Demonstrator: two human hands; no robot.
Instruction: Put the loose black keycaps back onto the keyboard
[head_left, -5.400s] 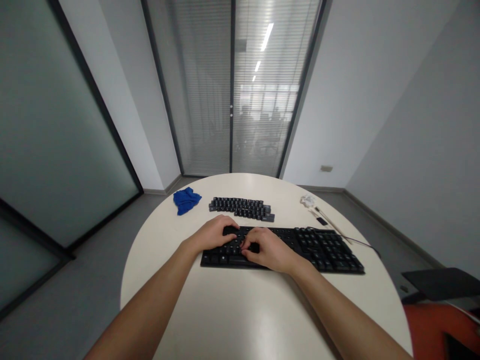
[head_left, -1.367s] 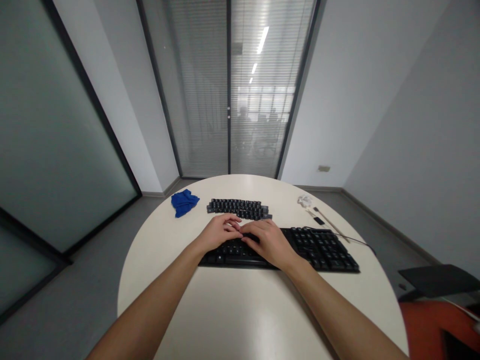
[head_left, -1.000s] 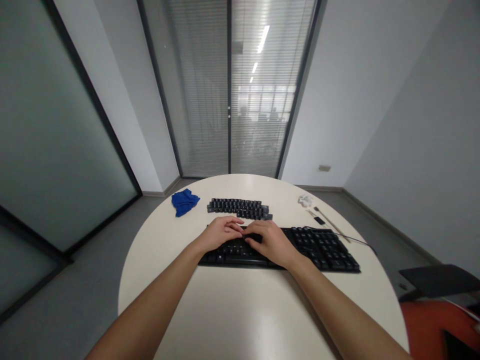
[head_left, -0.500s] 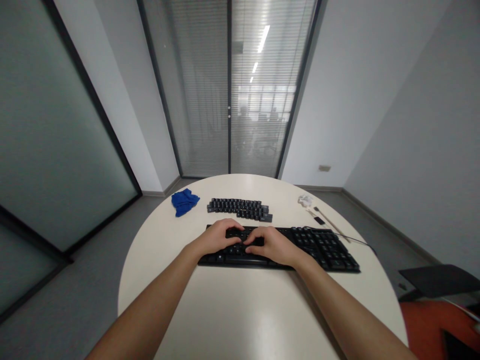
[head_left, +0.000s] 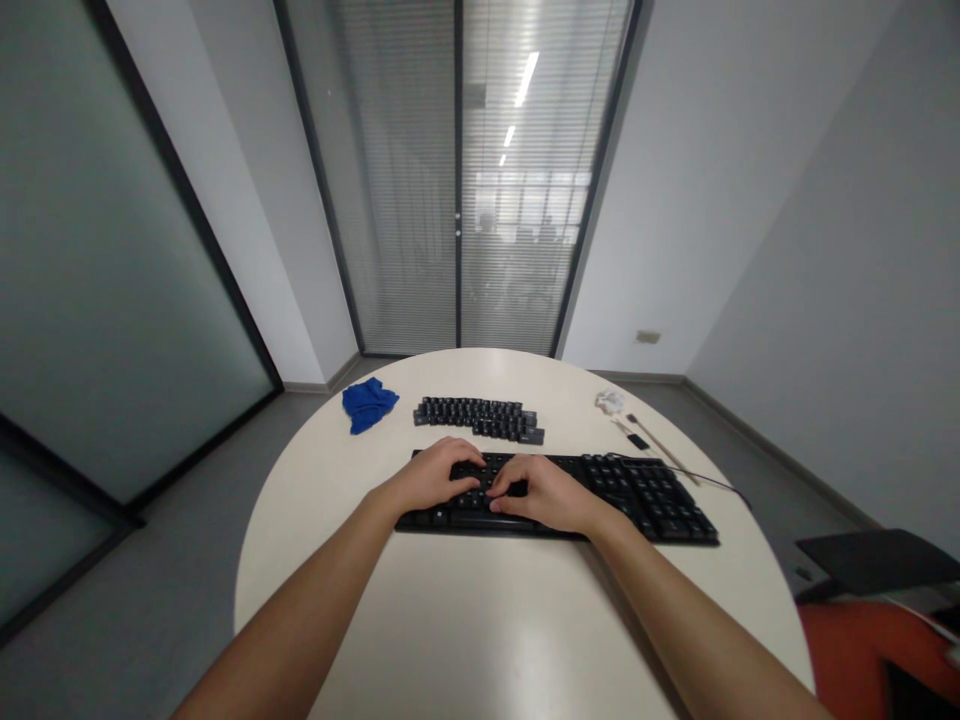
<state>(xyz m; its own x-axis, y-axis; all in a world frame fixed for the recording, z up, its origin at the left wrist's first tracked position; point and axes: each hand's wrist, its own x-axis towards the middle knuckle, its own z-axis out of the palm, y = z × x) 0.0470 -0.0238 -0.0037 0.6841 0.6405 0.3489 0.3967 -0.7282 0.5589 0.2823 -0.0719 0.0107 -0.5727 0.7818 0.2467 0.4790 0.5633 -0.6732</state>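
Black keyboard [head_left: 624, 485], keycap rows [head_left: 480, 411] at its 12 o'clock, left hand [head_left: 435, 474] over its 9 o'clock half, fingers parted, right hand [head_left: 541, 492] curled (grip: cannot tell)

On the near side of the keyboard [head_left: 660, 505], a broad stretch of worktop [head_left: 480, 620] lay open. The left hand [head_left: 431, 475] and right hand [head_left: 544, 490] obstructed much of the keyboard's left half, leaving a small gap between their fingers [head_left: 507, 506]. Beyond, rows of keycaps [head_left: 469, 412] barred the middle; a hand could have passed between them and the blue cloth [head_left: 369, 405], or between them and the white crumpled wad [head_left: 610, 402].
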